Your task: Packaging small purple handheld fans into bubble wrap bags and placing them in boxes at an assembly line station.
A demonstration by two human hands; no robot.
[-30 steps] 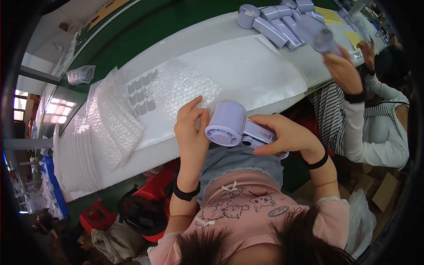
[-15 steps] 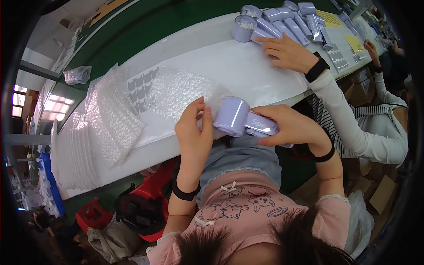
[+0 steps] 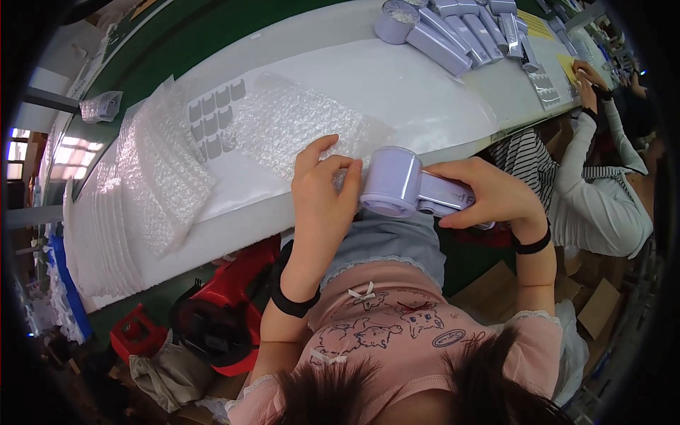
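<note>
My right hand (image 3: 499,195) grips the handle of a lavender handheld device (image 3: 393,178) with a drum-shaped head, held in front of the table's near edge. Its head points left, and the thumb and fingers lie on either side of the handle. Close to the left of that head is my left hand (image 3: 322,180), fingers bent and apart, with nothing visible held. Beyond it, a sheet of bubble wrap (image 3: 297,124) lies flat on the white table covering (image 3: 432,92).
Several similar lavender devices (image 3: 439,49) lie at the back right. Stacked bubble wrap bags (image 3: 163,177) and grey stickers (image 3: 212,117) are on the left. A wrapped item (image 3: 101,106) sits farther left. A co-worker in a white sleeve (image 3: 567,152) sits at right, near a yellow sheet (image 3: 567,67).
The held device has shifted slightly right with my right hand, and its handle has turned. The co-worker's hand has left the device pile and moved right toward the yellow sheet.
</note>
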